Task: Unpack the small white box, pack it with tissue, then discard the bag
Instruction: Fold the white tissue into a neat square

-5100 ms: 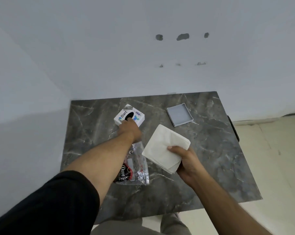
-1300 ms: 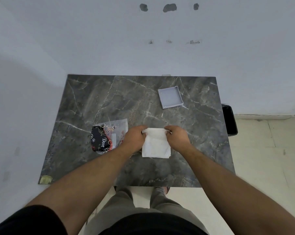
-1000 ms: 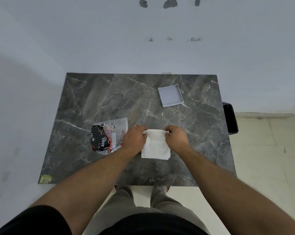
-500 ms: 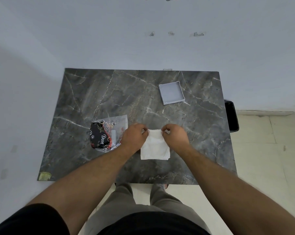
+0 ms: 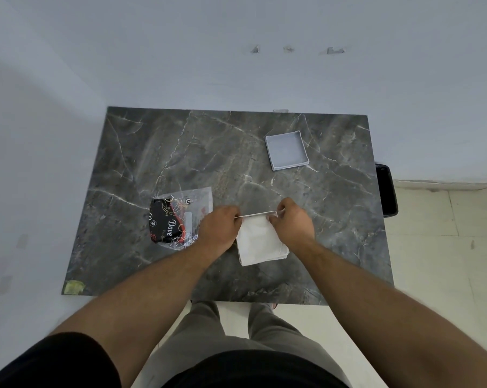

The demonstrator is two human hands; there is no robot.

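A folded white tissue lies on the dark marble table, near its front edge. My left hand and my right hand pinch its far corners. A thin straight white edge spans between my fingertips; I cannot tell whether it is the tissue's fold or the small box's rim. A shallow white open box half sits apart at the back right, with nothing in it. The clear plastic bag with a black Dove pack inside lies just left of my left hand.
A black bin stands on the floor against the table's right edge. A yellowish sticker marks the table's front left corner. White walls close off the back and left; tiled floor lies to the right.
Five seconds ago my left hand was on the printed box and my right held the tissue. Now both hands pinch the tissue's far edge, which has been pulled into a straight line.
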